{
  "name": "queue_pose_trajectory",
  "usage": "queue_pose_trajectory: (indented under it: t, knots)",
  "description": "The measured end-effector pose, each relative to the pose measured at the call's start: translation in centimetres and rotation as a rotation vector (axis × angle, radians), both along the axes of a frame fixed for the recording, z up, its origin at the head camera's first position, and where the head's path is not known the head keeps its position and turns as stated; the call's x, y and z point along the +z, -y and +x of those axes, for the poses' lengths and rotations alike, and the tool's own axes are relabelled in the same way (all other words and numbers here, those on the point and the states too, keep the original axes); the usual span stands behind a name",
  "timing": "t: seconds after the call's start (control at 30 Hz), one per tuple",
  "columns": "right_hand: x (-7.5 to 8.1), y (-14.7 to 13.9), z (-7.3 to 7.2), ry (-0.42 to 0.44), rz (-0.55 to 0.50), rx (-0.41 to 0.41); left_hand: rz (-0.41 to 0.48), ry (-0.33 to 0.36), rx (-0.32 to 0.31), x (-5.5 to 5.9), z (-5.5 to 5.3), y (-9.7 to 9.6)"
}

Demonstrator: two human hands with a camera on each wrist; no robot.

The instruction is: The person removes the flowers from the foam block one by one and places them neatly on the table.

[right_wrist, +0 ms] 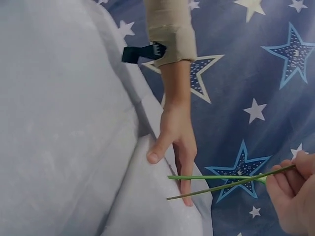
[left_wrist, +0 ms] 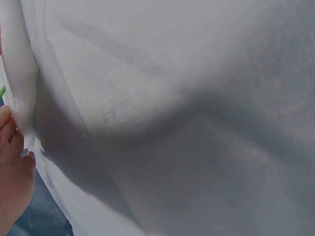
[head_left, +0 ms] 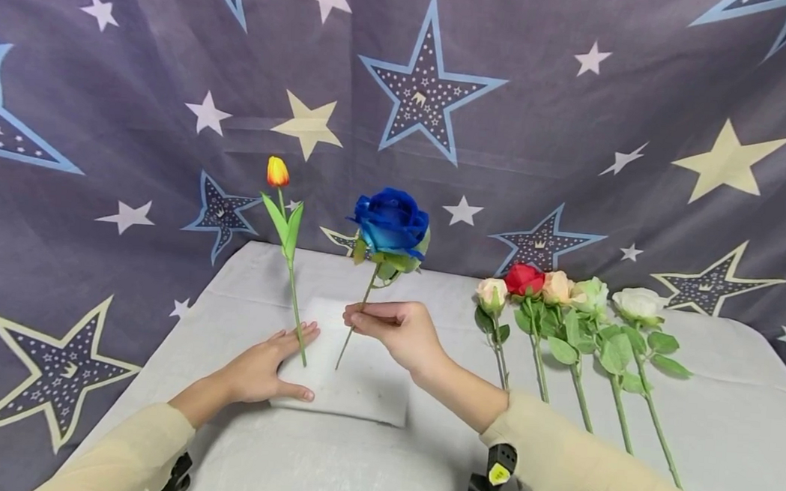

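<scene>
A white foam block (head_left: 363, 398) lies on the table, with several small holes in its top. My left hand (head_left: 260, 369) rests on its left side, thumb and fingers spread apart. An orange-yellow tulip (head_left: 278, 172) stands upright with its stem's foot in the block beside those fingers. Between thumb and fingertips, my right hand (head_left: 404, 336) pinches the stem of a blue rose (head_left: 390, 223), bloom up and stem slightly tilted. The rose stem's lower end (right_wrist: 170, 198) is right at the block's top in the right wrist view, near the tulip stem (right_wrist: 197, 177).
To the right lie several artificial roses in a row: a pale pink rose (head_left: 491, 294), a red rose (head_left: 524, 280), a peach rose (head_left: 557, 287), a pale green rose (head_left: 591, 295) and a white rose (head_left: 639, 304). A star-patterned curtain (head_left: 535, 134) hangs behind the white-covered table (head_left: 227, 303).
</scene>
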State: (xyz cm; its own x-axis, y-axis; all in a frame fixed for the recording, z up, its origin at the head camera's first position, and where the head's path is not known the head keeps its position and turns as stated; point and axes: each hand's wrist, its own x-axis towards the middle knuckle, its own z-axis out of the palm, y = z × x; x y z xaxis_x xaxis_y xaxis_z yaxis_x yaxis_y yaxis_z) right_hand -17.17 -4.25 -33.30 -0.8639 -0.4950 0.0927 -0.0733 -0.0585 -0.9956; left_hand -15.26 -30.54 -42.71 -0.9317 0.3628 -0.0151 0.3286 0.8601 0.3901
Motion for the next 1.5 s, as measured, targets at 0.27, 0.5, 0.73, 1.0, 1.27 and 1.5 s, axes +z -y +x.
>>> queue_pose_trajectory:
  t: [0.27,0.5,0.73,1.0,1.27,1.5]
  knots:
    - [-0.5,0.2,0.0,-0.058,-0.027,-0.033,0.002,0.012,0.004,0.0,0.1,-0.1]
    - [-0.4,0.2,-0.1,-0.047,-0.042,-0.044,-0.007,-0.001,0.004,0.0,0.0,0.0]
    - [-0.3,0.5,-0.3,-0.049,-0.038,-0.083,-0.004,0.006,0.01,0.2,0.0,0.1]
    - [-1.1,1.2,-1.1,-0.195,-0.069,-0.18,0.006,0.008,0.001,0.1,0.1,0.0]
    - [0.1,0.4,-1.5,-0.402,-0.084,-0.21,0.003,0.015,-0.002,-0.1,0.2,0.0]
    - [1.5,-1.7,-1.0,-0.263,-0.142,-0.171,0.001,-0.022,-0.008,-0.2,0.1,0.0]
